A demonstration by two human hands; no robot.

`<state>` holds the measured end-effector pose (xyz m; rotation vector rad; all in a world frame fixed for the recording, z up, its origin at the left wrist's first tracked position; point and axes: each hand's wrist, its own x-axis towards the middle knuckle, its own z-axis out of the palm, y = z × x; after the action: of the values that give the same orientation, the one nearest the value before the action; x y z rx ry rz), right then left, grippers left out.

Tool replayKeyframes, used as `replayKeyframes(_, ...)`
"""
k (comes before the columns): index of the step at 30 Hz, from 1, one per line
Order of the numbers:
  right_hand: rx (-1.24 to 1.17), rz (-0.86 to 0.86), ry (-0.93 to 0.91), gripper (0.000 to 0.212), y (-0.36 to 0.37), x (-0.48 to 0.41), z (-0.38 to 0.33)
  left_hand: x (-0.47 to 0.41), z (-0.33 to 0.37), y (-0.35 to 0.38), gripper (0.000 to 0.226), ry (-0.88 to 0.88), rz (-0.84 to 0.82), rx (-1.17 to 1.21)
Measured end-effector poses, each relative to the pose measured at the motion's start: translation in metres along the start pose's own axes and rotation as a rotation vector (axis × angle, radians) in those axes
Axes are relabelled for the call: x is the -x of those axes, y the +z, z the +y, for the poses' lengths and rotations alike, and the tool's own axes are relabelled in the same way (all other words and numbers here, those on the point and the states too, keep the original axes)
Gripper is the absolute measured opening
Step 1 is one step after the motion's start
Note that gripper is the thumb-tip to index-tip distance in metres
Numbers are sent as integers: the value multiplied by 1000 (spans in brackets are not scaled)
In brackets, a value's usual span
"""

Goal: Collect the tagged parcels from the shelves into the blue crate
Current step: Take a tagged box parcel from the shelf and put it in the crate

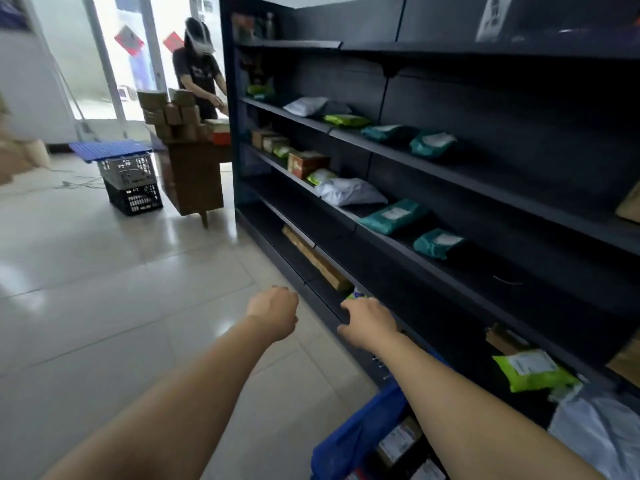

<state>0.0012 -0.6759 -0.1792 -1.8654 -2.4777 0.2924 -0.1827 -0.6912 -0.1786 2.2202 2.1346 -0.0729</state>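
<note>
Shelving of dark metal (519,109) runs along your right side, several tiers deep, with the pale tiled floor (121,306) to your left.

Your two hands are apart. Your left hand (273,311) hangs over the floor with its fingers curled under into a fist, and nothing shows in it. Your right hand (369,323) reaches to the front edge of a low tier, fingertips at a small bright-green soft parcel (356,295). Most of that parcel is hidden, so whether you grip it cannot be told.

The blue plastic crate (356,434) sits low under your right forearm, close against the shelving. A labelled brown cardboard box (398,441) lies inside it.

Stock noted on the tiers:
- Upper stocked tier: a white poly mailer (304,105), a lime-green pouch (346,120) and two teal mailers with white labels (381,132) (433,143), set in a row.
- Next tier down: a red-and-tan printed carton (308,163), a grey-white poly bag (349,192) and two more teal labelled bags (393,216) (438,242).
- Low tier: a long flat cardboard box (315,261) just beyond your right hand.
- Near right: a lime-green labelled bag (533,370) above a crumpled white plastic bag (602,434).

At the far end of the shelving a second person (197,74) stands at a brown wooden desk (194,178) stacked with small cardboard boxes (173,112) (labels too small to read). Beside the desk, a grey slatted crate (126,168) sits on a black slatted crate (133,199), with a blue ribbed lid (110,148) on top.
</note>
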Motion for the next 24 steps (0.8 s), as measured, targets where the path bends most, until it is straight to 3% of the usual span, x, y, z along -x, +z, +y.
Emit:
replayKeyframes(11,47,48,-95,49,-36,-137,-147,-74,-174,-49,25,-81,78,-73)
replayKeyframes(24,67,55,-167,44,-59,-353,-212,-244,-291,-76,23,-124,159,-53)
